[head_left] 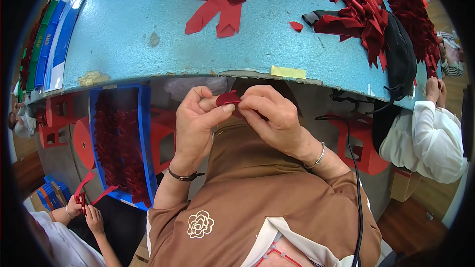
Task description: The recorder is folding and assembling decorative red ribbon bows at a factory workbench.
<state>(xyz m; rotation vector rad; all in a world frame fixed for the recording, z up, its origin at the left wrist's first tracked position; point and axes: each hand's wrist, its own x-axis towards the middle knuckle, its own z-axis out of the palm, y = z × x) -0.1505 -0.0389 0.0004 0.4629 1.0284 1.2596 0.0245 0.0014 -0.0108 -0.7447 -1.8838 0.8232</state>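
Ribbon piece: a small dark red ribbon piece was held up just below the near edge of the blue table, between both hands, above the person's brown lap
Left hand: the left hand pinched the ribbon piece's left side, thumb tip pressed against it, the other fingers curled; a dark band sat on that wrist
Right hand: the right hand pinched the ribbon piece's right side from above, fingers bent close together, touching the left thumb; a thin silver bangle hung on that wrist
Table: it curved across the top of the view; a yellow tape strip was stuck on its near edge, just right of the ribbon piece
Cut ribbons: red cut ribbons lay on the table well beyond the ribbon piece; a bigger dark red heap was piled to the far right
Black bag: a black bag lay over the table's right edge, beside the heap
Blue crate: a blue crate filled with red ribbon pieces stood under the table, left of the left hand
Others: at lower left another person's hands held a red strip; at right a person in white sat by the table's end
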